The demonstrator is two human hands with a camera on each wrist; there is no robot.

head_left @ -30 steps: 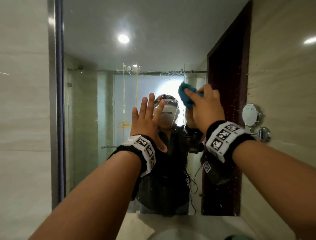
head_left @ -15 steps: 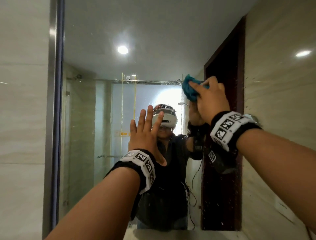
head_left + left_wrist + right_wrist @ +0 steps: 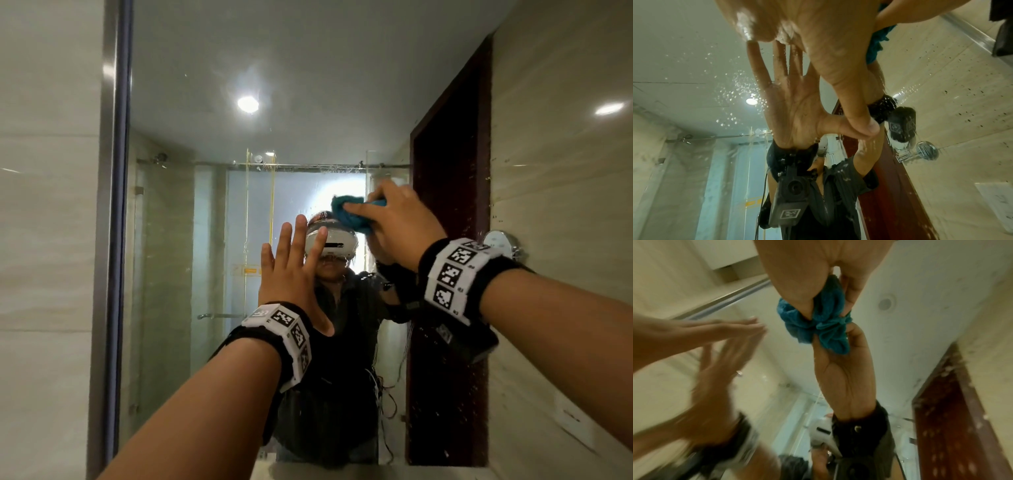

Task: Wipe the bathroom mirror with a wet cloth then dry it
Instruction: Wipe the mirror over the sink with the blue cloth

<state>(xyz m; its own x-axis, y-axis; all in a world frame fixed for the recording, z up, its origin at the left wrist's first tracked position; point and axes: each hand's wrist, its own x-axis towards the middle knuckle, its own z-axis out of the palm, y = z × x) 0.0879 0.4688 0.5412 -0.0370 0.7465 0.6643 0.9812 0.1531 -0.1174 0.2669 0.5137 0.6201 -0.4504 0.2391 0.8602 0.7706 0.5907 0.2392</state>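
The bathroom mirror (image 3: 308, 68) fills the head view and carries water drops. My right hand (image 3: 390, 219) grips a bunched teal cloth (image 3: 346, 209) and presses it to the glass, just above my reflected headset. The right wrist view shows the cloth (image 3: 824, 318) squeezed between my fingers (image 3: 797, 280) and meeting its reflection. To the left and lower, my left hand (image 3: 294, 260) lies flat on the glass with straight, spread fingers. Seen from the left wrist, the wet left hand (image 3: 797, 24) touches the mirror (image 3: 694, 65) with its fingertips, and the cloth (image 3: 877, 42) is beside it.
A steel frame (image 3: 116, 240) runs down the mirror's left edge beside a tiled wall (image 3: 44, 240). On the tiled wall at the right a round chrome mirror (image 3: 500, 243) sticks out on an arm. A pale counter edge (image 3: 342, 472) shows at the bottom.
My right hand carried the cloth up the glass, then swept it left and down over my reflected head. The left hand stayed flat on the mirror. My view tilted upward.
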